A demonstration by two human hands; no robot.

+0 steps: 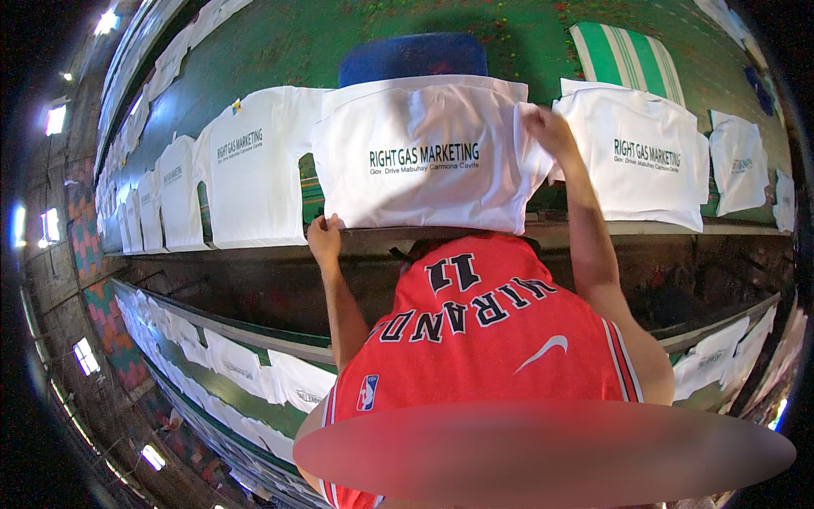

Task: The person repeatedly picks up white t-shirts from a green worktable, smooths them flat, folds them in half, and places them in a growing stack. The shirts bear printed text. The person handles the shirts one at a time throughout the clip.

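A white T-shirt (424, 195) with dark printing lies on the long green bench (526, 47) in front of me, with faint creases and shadow across it. My left hand (324, 237) pinches its near left corner at the bench's edge. My right hand (547, 130) is at its upper right, fingers closed on the side of the fabric by the sleeve. Printed white shirts (254, 195) lie to the left of it and another (649, 191) to the right. My own red jersey fills the lower middle, partly blurred.
A blue pad (411, 53) and a green-striped pad (627, 59) sit behind the shirts. The row of shirts runs along the bench to both sides. A parallel bench (220, 399) with more white shirts stands lower in view. Patterned flooring (89, 246) shows at far left.
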